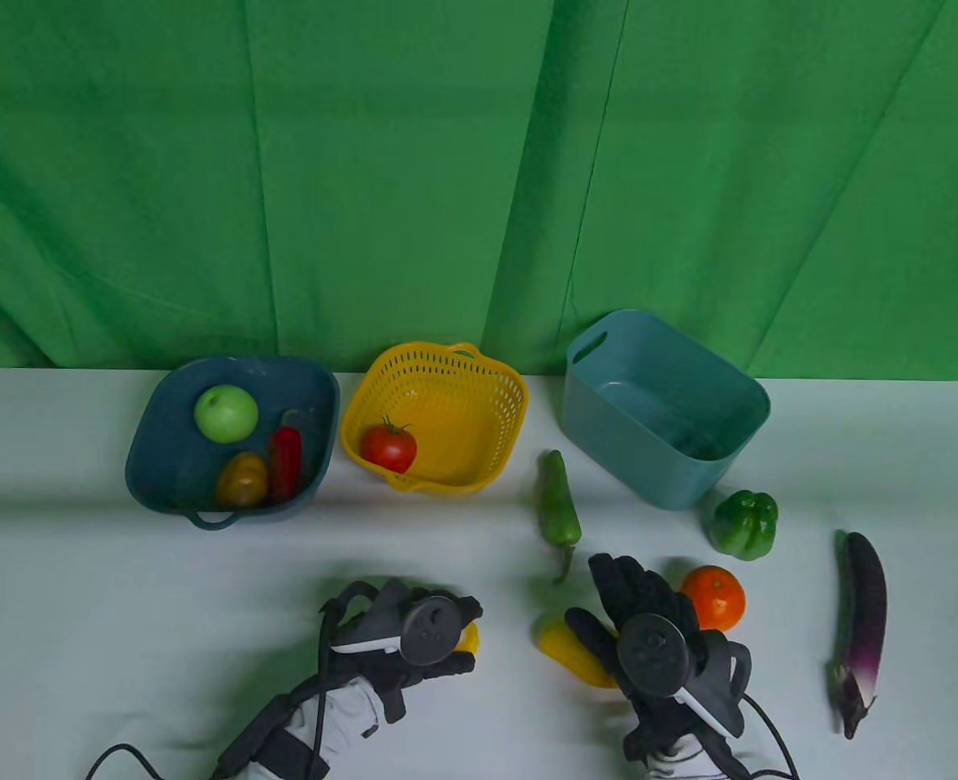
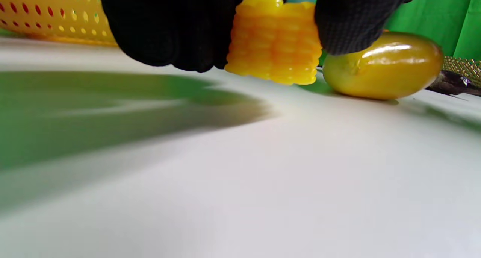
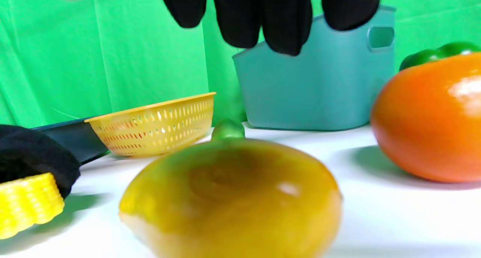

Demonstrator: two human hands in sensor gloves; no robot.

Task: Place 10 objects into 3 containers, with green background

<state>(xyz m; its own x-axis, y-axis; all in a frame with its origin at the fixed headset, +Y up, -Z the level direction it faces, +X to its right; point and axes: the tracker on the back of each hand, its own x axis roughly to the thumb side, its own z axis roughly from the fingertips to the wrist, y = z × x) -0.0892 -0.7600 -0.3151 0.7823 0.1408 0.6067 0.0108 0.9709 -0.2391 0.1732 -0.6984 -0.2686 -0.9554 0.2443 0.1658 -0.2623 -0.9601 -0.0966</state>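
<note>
Left hand (image 1: 413, 634) fingers pinch corn piece (image 2: 274, 40), mostly hidden from above; right hand (image 1: 649, 626) fingers spread above mango (image 3: 231, 199).

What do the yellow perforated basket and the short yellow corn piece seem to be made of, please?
Yellow perforated basket: apparently rigid moulded plastic, smooth with a slight sheen, given its regular punched slots and thin even rim. Short yellow corn piece: probably glossy, waxy plastic or rubber; its kernels look moulded and uniformly coloured, slightly translucent.
</note>
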